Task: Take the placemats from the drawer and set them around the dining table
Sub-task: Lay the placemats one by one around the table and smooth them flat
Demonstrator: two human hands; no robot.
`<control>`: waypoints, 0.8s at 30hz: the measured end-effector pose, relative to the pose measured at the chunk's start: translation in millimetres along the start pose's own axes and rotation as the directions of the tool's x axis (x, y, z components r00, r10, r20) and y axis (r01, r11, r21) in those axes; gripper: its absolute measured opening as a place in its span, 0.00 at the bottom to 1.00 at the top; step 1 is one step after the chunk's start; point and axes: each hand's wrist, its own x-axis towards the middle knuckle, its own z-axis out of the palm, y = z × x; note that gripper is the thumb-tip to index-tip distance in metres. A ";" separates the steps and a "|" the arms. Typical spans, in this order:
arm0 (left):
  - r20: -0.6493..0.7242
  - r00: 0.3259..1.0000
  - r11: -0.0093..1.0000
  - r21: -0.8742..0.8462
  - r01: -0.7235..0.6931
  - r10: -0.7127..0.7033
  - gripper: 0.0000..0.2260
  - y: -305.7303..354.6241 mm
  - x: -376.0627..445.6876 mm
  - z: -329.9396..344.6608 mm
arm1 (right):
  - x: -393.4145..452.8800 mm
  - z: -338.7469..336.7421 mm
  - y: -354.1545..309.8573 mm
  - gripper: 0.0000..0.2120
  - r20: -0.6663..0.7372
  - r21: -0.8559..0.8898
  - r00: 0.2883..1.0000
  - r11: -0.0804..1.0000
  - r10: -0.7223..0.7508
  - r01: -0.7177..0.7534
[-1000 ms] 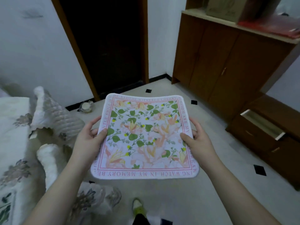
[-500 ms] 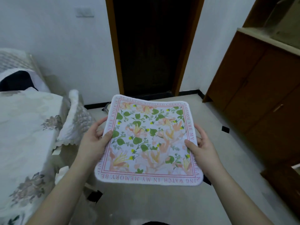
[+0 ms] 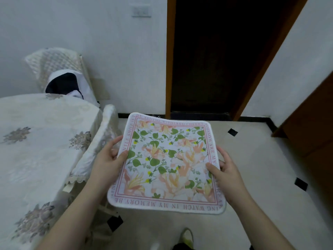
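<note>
While you stand facing the dark doorway (image 3: 221, 56), you've got the placemat (image 3: 167, 165) held flat in front of you, approx level, above the pale floor (image 3: 261, 159) w/ its small black diamond tiles. Your left hand (image 3: 108, 163) pinches the mat's left edge: thumb on top of the floral print, fingers curled underneath. Your right hand (image 3: 227, 174) grips the right edge the same way, thumb over the pink border text, other fingers under and partly hidden. It's a square cloth, white rim, pink lettered border, green leaves and peach flowers in the middle. Can't tell if more than one mat is in the stack; only the top face shows.

Dining table (image 3: 36, 150) sits to your left, covered w/ a cream tablecloth w/ grey flower motifs; the mat's left edge is near the table corner but not touching it. A chair (image 3: 106, 134) w/ a quilted cover is tucked just beside that corner, btwn table and mat. A 2nd chair (image 3: 59, 73) stands at the far side against the wall, something dark and white draped on it. Wooden cabinet (image 3: 313, 127) at far right. Light switch (image 3: 141, 11) on the wall above. Your shoe (image 3: 187, 237) shows at bottom centre.
</note>
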 end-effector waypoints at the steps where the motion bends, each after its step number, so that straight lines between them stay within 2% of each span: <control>1: -0.024 1.000 1.000 0.004 0.002 -0.002 0.18 7.2 7.1 5.2 | 15.9 -0.7 -4.8 0.28 0.019 0.003 1.000 1.000 0.007 -0.007; 11: -0.244 0.966 0.995 -0.067 0.067 -0.082 0.18 40.1 60.8 26.5 | 149.9 10.7 -48.5 0.28 0.227 -0.082 0.974 0.997 0.015 0.004; 24: -0.456 0.873 0.982 -0.147 0.115 -0.171 0.17 12.5 151.3 -32.6 | 271.3 128.2 -77.0 0.28 0.449 -0.155 0.893 0.987 0.029 0.046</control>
